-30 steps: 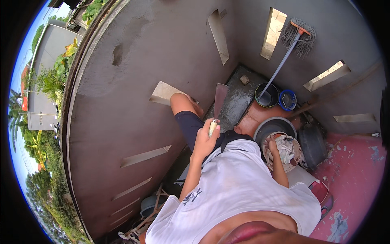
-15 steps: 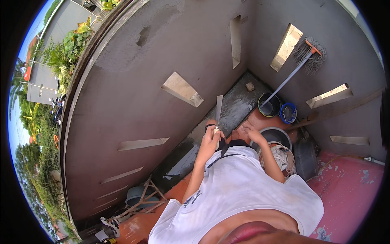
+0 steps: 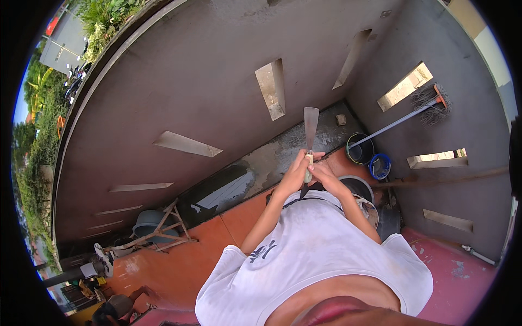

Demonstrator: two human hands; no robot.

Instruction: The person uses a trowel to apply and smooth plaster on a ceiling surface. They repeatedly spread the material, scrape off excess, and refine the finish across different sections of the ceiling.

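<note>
A putty knife [image 3: 311,126] with a long flat metal blade, widening toward its far end, and a pale handle points away from me in front of my waist. My left hand [image 3: 293,173] is closed round the handle from the left. My right hand [image 3: 324,174] meets it from the right, its fingers closed at the handle's lower part. Beyond the blade lies a wet grey cement strip [image 3: 272,157] along the foot of the wall. The blade is in the air, apart from the wall in the picture.
A grey wall [image 3: 217,103] with slots curves round ahead. At right stand a black bucket [image 3: 356,155], a blue basket [image 3: 379,165], a leaning mop [image 3: 399,122] and a dark basin [image 3: 359,187]. A wooden frame [image 3: 163,231] and grey tub [image 3: 147,221] stand left; another person [image 3: 117,308] is at lower left.
My right hand has come in from the right to the handle. The putty knife has turned to show its broad face. The view has swung, bringing another person into sight.
</note>
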